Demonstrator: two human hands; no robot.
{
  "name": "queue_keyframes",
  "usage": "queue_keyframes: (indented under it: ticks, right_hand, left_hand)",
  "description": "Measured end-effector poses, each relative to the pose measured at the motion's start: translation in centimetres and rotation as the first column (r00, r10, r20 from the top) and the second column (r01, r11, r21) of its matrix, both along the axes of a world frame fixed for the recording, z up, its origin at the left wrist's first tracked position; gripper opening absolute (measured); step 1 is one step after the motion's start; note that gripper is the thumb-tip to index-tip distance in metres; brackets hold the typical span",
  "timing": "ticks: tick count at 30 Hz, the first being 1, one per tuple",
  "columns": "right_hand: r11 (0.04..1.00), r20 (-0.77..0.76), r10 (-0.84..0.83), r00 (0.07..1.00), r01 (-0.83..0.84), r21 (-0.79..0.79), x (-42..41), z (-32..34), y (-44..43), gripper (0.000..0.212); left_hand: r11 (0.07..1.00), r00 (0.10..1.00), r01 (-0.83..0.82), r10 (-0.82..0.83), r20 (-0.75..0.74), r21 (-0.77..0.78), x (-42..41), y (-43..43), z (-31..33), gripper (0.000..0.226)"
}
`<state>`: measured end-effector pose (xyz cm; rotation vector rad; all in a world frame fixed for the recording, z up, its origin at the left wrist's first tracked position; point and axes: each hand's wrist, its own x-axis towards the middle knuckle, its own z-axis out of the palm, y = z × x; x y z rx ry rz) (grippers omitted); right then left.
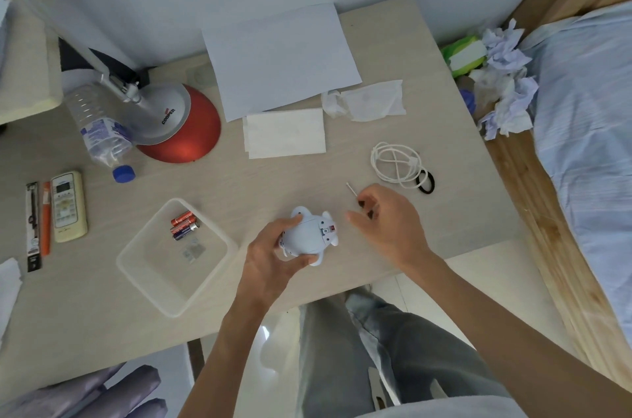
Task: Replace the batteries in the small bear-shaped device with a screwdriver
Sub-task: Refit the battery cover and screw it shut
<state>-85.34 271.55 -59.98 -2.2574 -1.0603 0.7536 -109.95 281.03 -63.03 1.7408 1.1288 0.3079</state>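
My left hand is closed around the bear-shaped device, fingers over its far end and thumb under its near edge, holding it on or just above the table near the front edge. The device lies back side up; a small red part shows at its 3 o'clock end.

My right hand sits at 3 o'clock from the device, apart from it. Its fingers are curled and pinch a small dark object at the fingertips; I cannot tell what that object is. A thin white stick lies on the table just beyond those fingertips.

At 9 o'clock from the device stands a clear plastic tray holding batteries in its far corner and a small clear packet near its middle. A white cable and a black hair tie lie at 1 o'clock. A remote control lies at the table's left edge, beside a water bottle and a red lamp.
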Motion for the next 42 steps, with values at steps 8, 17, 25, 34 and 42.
queue_keyframes:
  ticks: [8,17,25,34,42]
  right_hand:
    - [0.962,0.237,0.070,0.969,-0.002,-0.274,-0.2,-0.8,-1.1,0.020]
    - [0.996,0.140,0.078,0.987,-0.084,0.037,-1.2,4.7,-1.3,0.013]
    - [0.983,0.178,0.071,0.981,-0.099,0.157,-3.3,8.4,-1.5,0.009]
    - [0.989,0.241,0.110,0.964,-0.131,0.072,-4.4,8.5,-1.5,0.014]
    - [0.992,0.284,0.086,0.955,-0.110,0.069,-4.7,8.6,-1.7,0.013]
  left_hand:
    - [1.000,1.000,0.010,-0.010,-0.002,-0.016,0.3,0.1,0.8,0.069]
    - [0.995,0.998,0.055,-0.053,0.021,-0.080,0.5,1.3,0.9,0.070]
    - [0.989,0.994,0.109,-0.108,0.017,-0.095,0.8,2.3,1.4,0.066]
    - [0.988,0.993,0.113,-0.110,0.032,-0.108,1.0,2.4,1.3,0.068]
    - [0.987,0.990,0.135,-0.130,0.050,-0.093,1.0,2.5,1.2,0.068]
